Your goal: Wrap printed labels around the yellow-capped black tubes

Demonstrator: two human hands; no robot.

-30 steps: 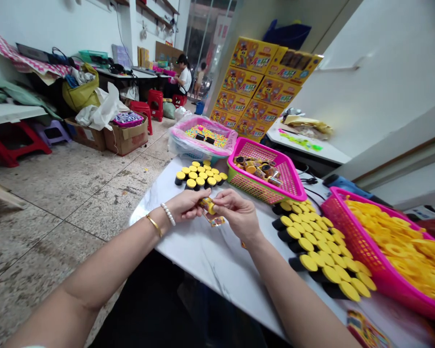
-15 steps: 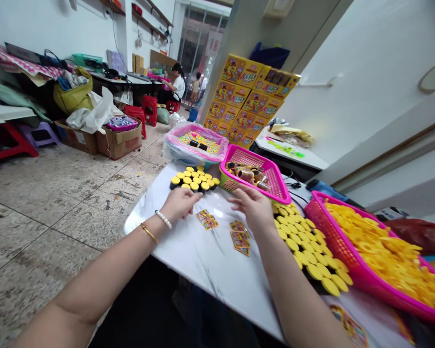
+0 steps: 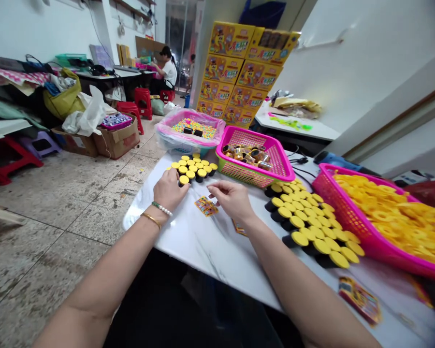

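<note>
My left hand (image 3: 169,189) is closed around a small black jar with a yellow lid (image 3: 183,180), at the near edge of a cluster of similar jars (image 3: 192,168). My right hand (image 3: 232,197) hovers over the white table, thumb and forefinger pinched together. Whatever may be between those fingertips is too small to make out. Just below them lies a small pile of printed yellow labels (image 3: 206,206). A second label pile (image 3: 239,227) is mostly hidden beneath my right wrist.
Behind stand a pink basket (image 3: 281,157) of wrapped jars and a plastic-lined basin (image 3: 163,128) of colourful beads. Rows of yellow-lidded jars (image 3: 311,217) and a pink basket (image 3: 324,193) of yellow pieces are at right. Yellow boxes (image 3: 226,67) are stacked behind; a person (image 3: 166,72) sits far off.
My left hand has moved left and taken hold of a jar by the cluster. My right hand has moved left from beside the basket to the labels. The view has shifted slightly.
</note>
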